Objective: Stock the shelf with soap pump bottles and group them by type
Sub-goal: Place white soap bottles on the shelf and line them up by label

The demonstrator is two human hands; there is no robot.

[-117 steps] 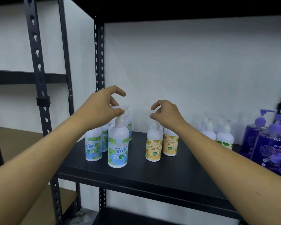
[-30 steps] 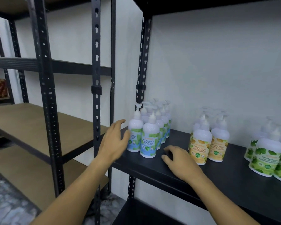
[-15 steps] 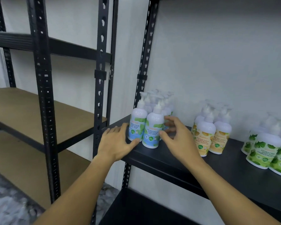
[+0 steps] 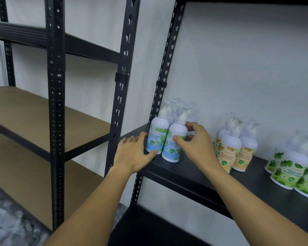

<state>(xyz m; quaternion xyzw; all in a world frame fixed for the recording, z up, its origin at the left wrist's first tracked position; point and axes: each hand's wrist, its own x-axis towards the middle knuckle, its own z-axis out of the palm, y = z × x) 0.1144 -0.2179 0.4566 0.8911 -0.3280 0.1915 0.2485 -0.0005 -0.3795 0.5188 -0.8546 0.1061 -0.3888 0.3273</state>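
Note:
Several white pump bottles with blue-green mint labels (image 4: pixel 157 137) stand in a tight cluster at the left end of the black shelf (image 4: pixel 185 170). My right hand (image 4: pixel 197 142) holds the front-right mint bottle (image 4: pixel 174 144), thumb on its label and fingers curled round its right side. My left hand (image 4: pixel 133 154) lies flat on the shelf's left corner, its thumb touching the base of the front-left mint bottle. A group of yellow-labelled bottles (image 4: pixel 229 151) stands to the right. Green-leaf bottles (image 4: pixel 292 172) stand further right, cut off by the frame edge.
A black slotted upright (image 4: pixel 164 71) rises just behind the mint bottles. To the left stands a second rack with brown board shelves (image 4: pixel 25 110) and a black post (image 4: pixel 56 103). A lower black shelf (image 4: pixel 149 229) lies below. A white wall backs the shelf.
My right hand has moved from beside the mint cluster to wrap the front-right bottle. My left thumb has slid up against the front-left bottle's base. The view has shifted slightly.

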